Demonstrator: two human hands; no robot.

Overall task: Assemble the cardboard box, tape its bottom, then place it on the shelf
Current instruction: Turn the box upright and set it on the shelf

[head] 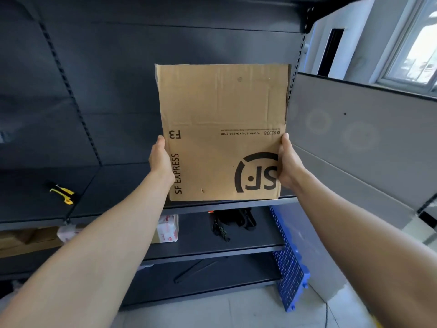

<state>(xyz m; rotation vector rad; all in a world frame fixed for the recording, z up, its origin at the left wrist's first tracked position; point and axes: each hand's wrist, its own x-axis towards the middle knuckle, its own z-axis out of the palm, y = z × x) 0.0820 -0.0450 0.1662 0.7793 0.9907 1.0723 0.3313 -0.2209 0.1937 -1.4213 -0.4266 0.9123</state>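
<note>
I see the brown printed cardboard box (222, 132) upright at the near edge of the dark metal shelf (123, 185), its bottom edge at the shelf lip. My left hand (160, 159) clasps its left edge and my right hand (287, 162) its right edge. Bare shelf stretches left toward a yellow utility knife (62, 191), well apart.

Two bare forearms enter from the lower corners, one from 7 o'clock, the other from 5 o'clock. No sleeve edge shows on either; both are uncovered right to the frame's edge. The left hand (161, 159) and right hand (289, 162) are bare too, slim, with short nails at the thumb tips.
</note>
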